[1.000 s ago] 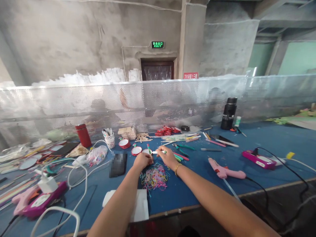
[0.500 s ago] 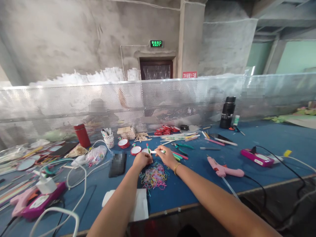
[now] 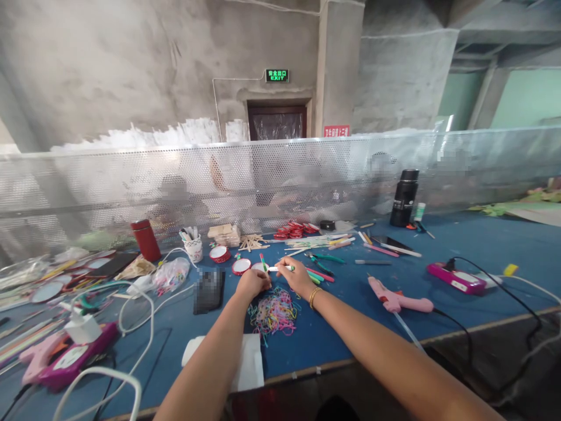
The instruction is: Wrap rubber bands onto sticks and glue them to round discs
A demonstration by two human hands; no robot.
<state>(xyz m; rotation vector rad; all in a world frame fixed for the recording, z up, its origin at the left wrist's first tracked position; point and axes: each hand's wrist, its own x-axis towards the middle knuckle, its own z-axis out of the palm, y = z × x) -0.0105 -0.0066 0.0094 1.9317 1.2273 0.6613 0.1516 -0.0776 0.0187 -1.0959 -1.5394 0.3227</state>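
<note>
My left hand (image 3: 254, 282) is closed on a small thin stick (image 3: 262, 261) that stands nearly upright, red at its top and green lower down. In my right hand (image 3: 297, 277) is a white marker pen (image 3: 275, 269) with a green end, gripped like a writing tool. The pen points left, its tip at or very close to the stick; contact is too small to make out. Just below both hands lies a loose heap of multicoloured strings (image 3: 275, 314). Beyond my left hand rests a round red-rimmed piece with a white face (image 3: 241, 267).
Green-handled pliers (image 3: 322, 261) and coloured markers (image 3: 322, 276) lie right of my hands. A pink glue gun (image 3: 398, 300) is farther right, a dark phone-like item (image 3: 209, 292) to the left. White cables (image 3: 152, 327) loop across the left side. A black bottle (image 3: 404, 199) stands at the back.
Almost nothing differs. Both hands keep their place with the stick and the marker pen; the view has shifted very slightly.
</note>
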